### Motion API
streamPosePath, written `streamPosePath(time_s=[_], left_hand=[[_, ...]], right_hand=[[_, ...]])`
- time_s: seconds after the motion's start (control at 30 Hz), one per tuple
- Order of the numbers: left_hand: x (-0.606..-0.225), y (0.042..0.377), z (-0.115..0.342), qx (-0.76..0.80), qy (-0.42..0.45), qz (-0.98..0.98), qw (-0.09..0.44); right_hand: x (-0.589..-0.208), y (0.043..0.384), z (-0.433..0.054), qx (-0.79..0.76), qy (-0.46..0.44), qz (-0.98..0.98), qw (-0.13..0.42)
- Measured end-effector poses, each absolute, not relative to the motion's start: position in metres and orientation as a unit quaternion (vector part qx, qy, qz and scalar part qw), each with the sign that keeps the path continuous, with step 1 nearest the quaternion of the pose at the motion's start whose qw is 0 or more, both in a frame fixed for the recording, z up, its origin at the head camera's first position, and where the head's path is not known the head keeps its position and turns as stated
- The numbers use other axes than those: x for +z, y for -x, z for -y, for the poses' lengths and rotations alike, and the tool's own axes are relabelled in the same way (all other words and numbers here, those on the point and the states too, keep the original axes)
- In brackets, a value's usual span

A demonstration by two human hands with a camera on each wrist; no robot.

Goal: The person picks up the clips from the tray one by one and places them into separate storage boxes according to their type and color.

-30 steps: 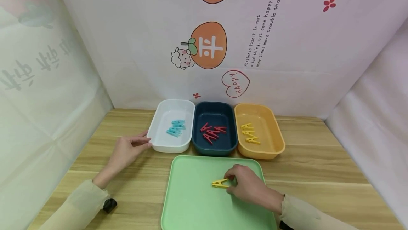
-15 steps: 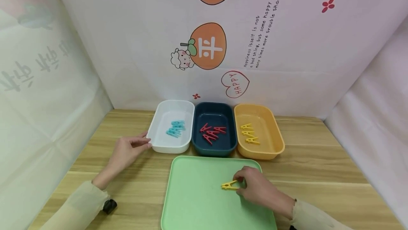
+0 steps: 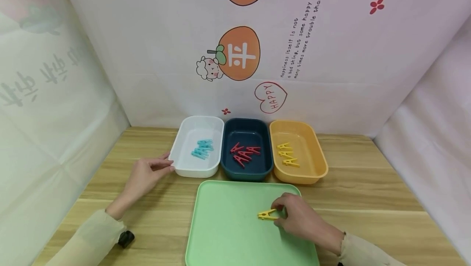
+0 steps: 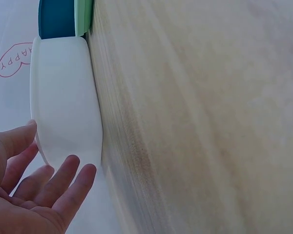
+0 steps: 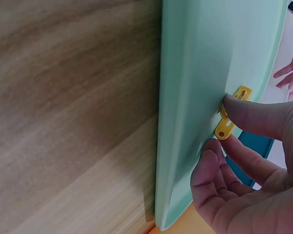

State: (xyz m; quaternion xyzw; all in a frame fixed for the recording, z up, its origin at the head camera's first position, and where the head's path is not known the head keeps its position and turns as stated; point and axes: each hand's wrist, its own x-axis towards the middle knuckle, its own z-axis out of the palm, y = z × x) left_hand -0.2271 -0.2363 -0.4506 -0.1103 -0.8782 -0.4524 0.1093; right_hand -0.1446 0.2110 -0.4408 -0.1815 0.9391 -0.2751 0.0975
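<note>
A yellow clothespin (image 3: pixel 267 215) is pinched by its handle ends between the thumb and index finger of my right hand (image 3: pixel 297 217), over the green tray (image 3: pixel 220 229). In the right wrist view the same clothespin (image 5: pixel 234 112) shows edge-on at the thumb tip, close to the tray surface; whether it touches is unclear. My left hand (image 3: pixel 145 176) rests its fingertips at the near left corner of the white bin (image 3: pixel 195 172). The left wrist view shows that hand (image 4: pixel 39 195) with its fingers loosely extended beside the bin wall.
Blue clothespins (image 3: pixel 202 149) lie in the white bin. Beside it, a dark blue bin (image 3: pixel 248 176) holds red clothespins (image 3: pixel 244 153), and an orange bin (image 3: pixel 312 172) holds yellow clothespins (image 3: pixel 288 153). A printed cloth (image 3: pixel 331 102) hangs behind the wooden table (image 3: pixel 368 200).
My right hand has shifted right over the tray with the yellow clothespin, mostly in the first half second. The left hand stays at the white bin.
</note>
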Motion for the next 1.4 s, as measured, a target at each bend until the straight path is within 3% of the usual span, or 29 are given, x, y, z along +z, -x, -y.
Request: streamPosePath(time_s=[1.4], left_hand=[[-0.455, 0.227, 0.237, -0.467, 0.107, 0.871, 0.111]], right_hand=[[-0.425, 0.143, -0.228, -0.4, 0.123, -0.907, 0.046]])
